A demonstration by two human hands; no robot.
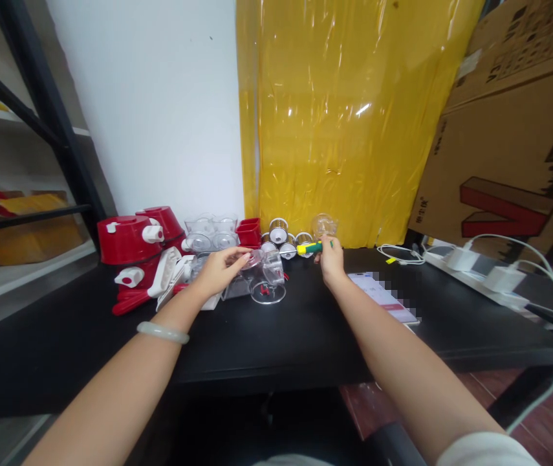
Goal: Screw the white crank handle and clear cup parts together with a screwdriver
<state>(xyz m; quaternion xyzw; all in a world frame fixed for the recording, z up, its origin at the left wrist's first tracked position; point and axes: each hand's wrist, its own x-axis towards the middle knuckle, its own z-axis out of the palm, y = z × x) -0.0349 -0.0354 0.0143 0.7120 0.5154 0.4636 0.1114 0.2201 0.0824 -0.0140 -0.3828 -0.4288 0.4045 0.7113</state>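
Note:
My right hand (330,259) is closed round a screwdriver (309,248) with a yellow and green handle. Its thin shaft points left, toward a clear plastic part (272,268). My left hand (222,275) is closed on that part, thumb and fingers pinching its left side; a pale bangle (163,332) circles the wrist. Whether the screwdriver's tip touches the part is too small to tell. Just below lies a round clear disc (269,292) with small red bits showing on it. More clear pieces and white parts lie beside and partly behind my left hand.
Red housings (128,241) with white knobs stand at the left. Clear cups (212,232), a red container (248,233) and several perforated metal drums (279,231) line the back. A phone (383,299), a power strip (480,278) with white cables and a large carton (504,142) are at the right.

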